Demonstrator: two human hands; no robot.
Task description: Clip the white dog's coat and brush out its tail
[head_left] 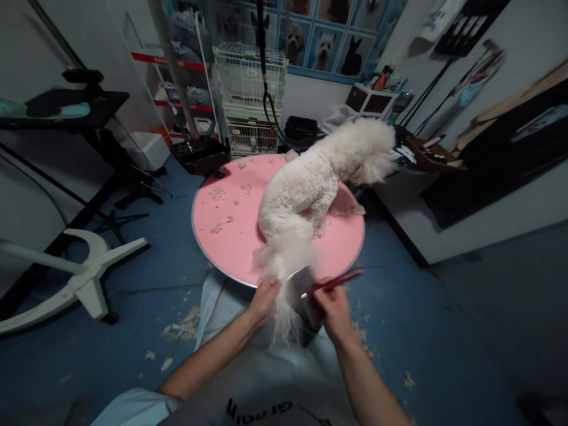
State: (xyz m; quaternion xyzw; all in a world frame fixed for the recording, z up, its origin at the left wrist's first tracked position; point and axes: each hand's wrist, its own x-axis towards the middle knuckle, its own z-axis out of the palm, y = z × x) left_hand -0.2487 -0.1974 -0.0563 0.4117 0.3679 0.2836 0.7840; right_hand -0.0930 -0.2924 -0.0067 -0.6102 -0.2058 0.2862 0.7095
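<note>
A white fluffy dog (310, 177) sits on a round pink grooming table (226, 219), facing away from me toward the right. Its long tail (286, 284) hangs over the near edge. My left hand (262, 299) is closed around the tail fur at the table's rim. My right hand (332, 307) is closed on a red-handled grooming comb (331, 283), whose metal teeth lie against the tail just right of my left hand. Clipped fur tufts (222, 210) lie scattered on the pink top.
White wire cages (251, 97) stand behind the table, with a black grooming arm and hanging loop (266, 89). A white stand base (84, 278) lies on the blue floor at left. A dark counter with tools (426, 154) is at right. Fur clumps litter the floor (181, 325).
</note>
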